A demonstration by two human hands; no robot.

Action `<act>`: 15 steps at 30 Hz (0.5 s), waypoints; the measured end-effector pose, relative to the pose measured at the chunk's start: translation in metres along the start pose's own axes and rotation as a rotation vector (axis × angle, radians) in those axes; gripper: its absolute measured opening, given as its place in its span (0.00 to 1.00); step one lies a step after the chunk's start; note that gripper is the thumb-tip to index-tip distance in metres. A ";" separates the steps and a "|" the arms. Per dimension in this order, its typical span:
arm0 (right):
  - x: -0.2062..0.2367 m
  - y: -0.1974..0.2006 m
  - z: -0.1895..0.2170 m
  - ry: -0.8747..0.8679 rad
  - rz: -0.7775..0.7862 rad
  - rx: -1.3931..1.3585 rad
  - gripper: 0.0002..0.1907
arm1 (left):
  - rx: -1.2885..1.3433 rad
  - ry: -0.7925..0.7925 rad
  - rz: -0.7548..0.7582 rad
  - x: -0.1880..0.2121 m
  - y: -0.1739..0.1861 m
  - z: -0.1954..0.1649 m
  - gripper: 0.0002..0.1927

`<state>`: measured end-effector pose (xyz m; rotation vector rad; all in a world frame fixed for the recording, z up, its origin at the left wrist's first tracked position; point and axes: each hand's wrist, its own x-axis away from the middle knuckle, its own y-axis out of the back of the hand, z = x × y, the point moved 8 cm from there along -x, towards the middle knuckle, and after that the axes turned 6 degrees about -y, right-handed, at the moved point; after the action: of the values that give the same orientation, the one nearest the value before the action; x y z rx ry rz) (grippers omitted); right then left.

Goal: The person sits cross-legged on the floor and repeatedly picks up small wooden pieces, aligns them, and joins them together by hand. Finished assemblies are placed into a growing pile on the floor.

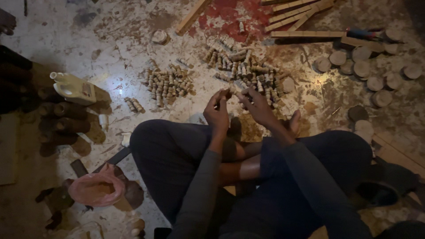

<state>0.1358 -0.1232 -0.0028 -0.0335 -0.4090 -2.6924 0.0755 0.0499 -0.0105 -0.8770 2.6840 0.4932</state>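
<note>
Seated cross-legged on stained floor (110, 48). Left hand (217, 113) and right hand (256, 108) raised together, fingertips pinching a small turned wooden peg (231, 90), just before a heap of pegs (243, 71). Wooden discs (367, 71) to the right.

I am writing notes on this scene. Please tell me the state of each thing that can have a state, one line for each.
Left hand: raised, fingertips pinching a small wooden peg.
Right hand: raised, fingers meeting the same peg.
Small wooden peg: held between both hands, off the floor.
Peg piles: lying loose in two heaps on the floor.
Wooden discs: lying flat, scattered.
Wooden strips: lying flat, loosely stacked.
White bottle: lying on its side.
Pink bag: open, crumpled.
</note>
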 end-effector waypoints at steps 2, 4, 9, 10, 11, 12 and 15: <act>0.000 -0.002 0.003 0.036 -0.004 0.012 0.16 | 0.049 0.096 0.006 0.001 0.001 0.003 0.14; 0.000 -0.004 0.006 0.064 0.001 0.048 0.16 | 0.065 0.079 0.026 -0.001 0.001 -0.004 0.14; 0.002 0.001 0.000 -0.031 -0.063 0.213 0.16 | -0.030 0.051 0.159 -0.002 -0.008 -0.017 0.13; 0.003 0.004 0.002 -0.017 -0.095 0.239 0.16 | 0.022 0.036 0.154 -0.002 -0.008 -0.020 0.13; 0.004 0.006 0.003 -0.002 -0.126 0.264 0.16 | 0.072 0.020 0.147 -0.002 -0.009 -0.022 0.12; 0.005 0.008 0.004 0.013 -0.156 0.289 0.16 | 0.121 0.005 0.139 -0.003 -0.009 -0.023 0.11; 0.006 0.006 0.006 0.072 -0.170 0.308 0.17 | -0.121 -0.035 0.201 0.000 -0.011 -0.021 0.13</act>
<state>0.1327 -0.1290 0.0056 0.1948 -0.8312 -2.7524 0.0795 0.0331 0.0058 -0.6244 2.7482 0.7151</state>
